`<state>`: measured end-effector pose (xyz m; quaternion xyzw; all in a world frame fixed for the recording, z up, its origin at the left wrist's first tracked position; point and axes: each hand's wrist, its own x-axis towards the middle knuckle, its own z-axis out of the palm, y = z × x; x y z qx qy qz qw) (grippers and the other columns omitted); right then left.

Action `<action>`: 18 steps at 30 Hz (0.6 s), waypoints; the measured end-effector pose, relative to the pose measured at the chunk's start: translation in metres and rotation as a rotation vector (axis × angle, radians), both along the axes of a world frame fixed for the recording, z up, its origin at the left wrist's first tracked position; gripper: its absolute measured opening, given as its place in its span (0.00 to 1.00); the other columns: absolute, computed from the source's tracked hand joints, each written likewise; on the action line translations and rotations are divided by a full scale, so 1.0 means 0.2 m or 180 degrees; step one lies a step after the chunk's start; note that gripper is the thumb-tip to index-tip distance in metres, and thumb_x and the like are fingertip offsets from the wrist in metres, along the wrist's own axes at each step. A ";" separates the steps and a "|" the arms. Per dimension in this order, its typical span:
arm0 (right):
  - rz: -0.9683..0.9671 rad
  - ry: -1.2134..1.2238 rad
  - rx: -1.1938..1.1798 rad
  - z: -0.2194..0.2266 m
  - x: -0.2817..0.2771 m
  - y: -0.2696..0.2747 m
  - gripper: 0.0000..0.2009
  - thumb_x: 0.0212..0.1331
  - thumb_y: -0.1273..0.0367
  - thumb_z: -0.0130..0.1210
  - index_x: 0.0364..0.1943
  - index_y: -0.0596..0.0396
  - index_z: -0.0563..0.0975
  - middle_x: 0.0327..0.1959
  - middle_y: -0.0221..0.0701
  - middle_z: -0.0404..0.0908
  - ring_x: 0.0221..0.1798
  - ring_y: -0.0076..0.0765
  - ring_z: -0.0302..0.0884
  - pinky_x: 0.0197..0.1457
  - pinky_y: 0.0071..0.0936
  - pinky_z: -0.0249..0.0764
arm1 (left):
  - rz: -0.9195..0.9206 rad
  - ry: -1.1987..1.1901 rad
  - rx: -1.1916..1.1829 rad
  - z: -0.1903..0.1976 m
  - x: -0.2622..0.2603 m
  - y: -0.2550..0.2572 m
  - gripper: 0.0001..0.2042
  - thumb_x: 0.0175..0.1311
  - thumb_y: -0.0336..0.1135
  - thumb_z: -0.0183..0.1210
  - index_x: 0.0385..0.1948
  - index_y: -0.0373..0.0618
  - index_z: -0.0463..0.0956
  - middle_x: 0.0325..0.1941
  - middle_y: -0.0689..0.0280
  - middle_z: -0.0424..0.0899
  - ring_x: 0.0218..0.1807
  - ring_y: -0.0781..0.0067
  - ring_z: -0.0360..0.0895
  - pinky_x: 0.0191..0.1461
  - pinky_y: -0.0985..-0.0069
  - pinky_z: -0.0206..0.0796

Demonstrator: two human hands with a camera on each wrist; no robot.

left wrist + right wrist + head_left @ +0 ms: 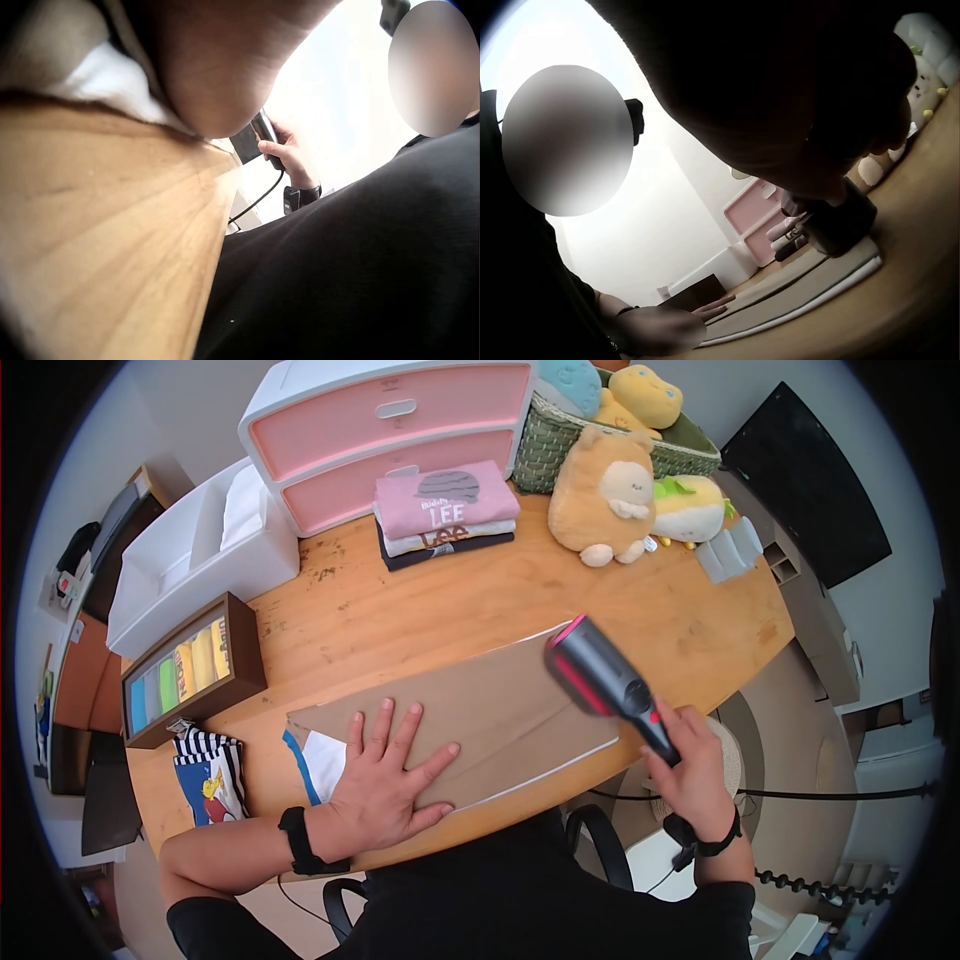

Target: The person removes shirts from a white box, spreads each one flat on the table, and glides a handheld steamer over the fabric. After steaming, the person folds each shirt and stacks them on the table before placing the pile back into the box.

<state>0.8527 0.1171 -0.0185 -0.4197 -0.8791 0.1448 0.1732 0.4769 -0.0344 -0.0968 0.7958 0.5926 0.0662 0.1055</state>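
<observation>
A folded brown garment point(500, 705) lies flat along the table's front edge in the head view, with a white and blue part point(322, 762) showing at its left end. My left hand point(385, 790) rests on it near that end, palm down with fingers spread. My right hand point(698, 772) grips the handle of a black and pink handheld garment steamer point(592, 665), whose head overlaps the right end of the cloth. In the left wrist view the right hand point(289, 154) shows fingers wrapped round the handle. The right wrist view shows the dark steamer head point(840, 229) close over the cloth.
On the wooden table point(340, 610) stand a brown divided box point(245, 650) of rolled clothes, a folded striped shirt point(212, 775), stacked shirts point(450, 510), pink drawers point(400, 405), a white bin point(200, 585) and plush toys point(600, 490). A black cord point(830, 794) crosses at right.
</observation>
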 end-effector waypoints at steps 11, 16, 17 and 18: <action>-0.0347 0.0074 0.0327 -0.05 0.09 0.06 0.34 0.53 0.76 0.69 0.70 0.58 0.77 0.41 0.44 0.77 0.39 0.54 0.80 0.43 0.42 0.78 | -0.0038 0.0087 -0.0037 0.01 0.00 0.00 0.36 0.69 0.66 0.60 0.76 0.63 0.70 0.85 0.32 0.49 0.84 0.16 0.42 0.79 0.22 0.33; 0.0014 0.0185 0.0384 -0.04 0.11 -0.03 0.35 0.51 0.75 0.71 0.69 0.56 0.78 0.42 0.42 0.79 0.39 0.52 0.82 0.42 0.40 0.79 | -0.0002 0.0113 -0.0001 -0.01 0.00 -0.01 0.35 0.69 0.67 0.59 0.76 0.65 0.72 0.85 0.34 0.50 0.84 0.19 0.43 0.79 0.24 0.33; 0.0127 0.0171 0.0291 -0.04 0.12 -0.06 0.35 0.51 0.74 0.71 0.69 0.55 0.78 0.42 0.41 0.79 0.39 0.51 0.82 0.42 0.40 0.79 | -0.0011 0.0131 0.0005 -0.01 0.00 -0.01 0.35 0.69 0.66 0.59 0.76 0.65 0.72 0.85 0.34 0.50 0.84 0.18 0.43 0.79 0.24 0.33; 0.0236 0.0164 0.0202 -0.05 0.11 -0.09 0.34 0.51 0.74 0.71 0.69 0.54 0.79 0.42 0.41 0.79 0.39 0.51 0.82 0.41 0.40 0.80 | -0.0024 0.0155 0.0016 -0.01 0.00 -0.01 0.35 0.69 0.66 0.59 0.76 0.65 0.72 0.85 0.34 0.50 0.84 0.18 0.44 0.79 0.23 0.33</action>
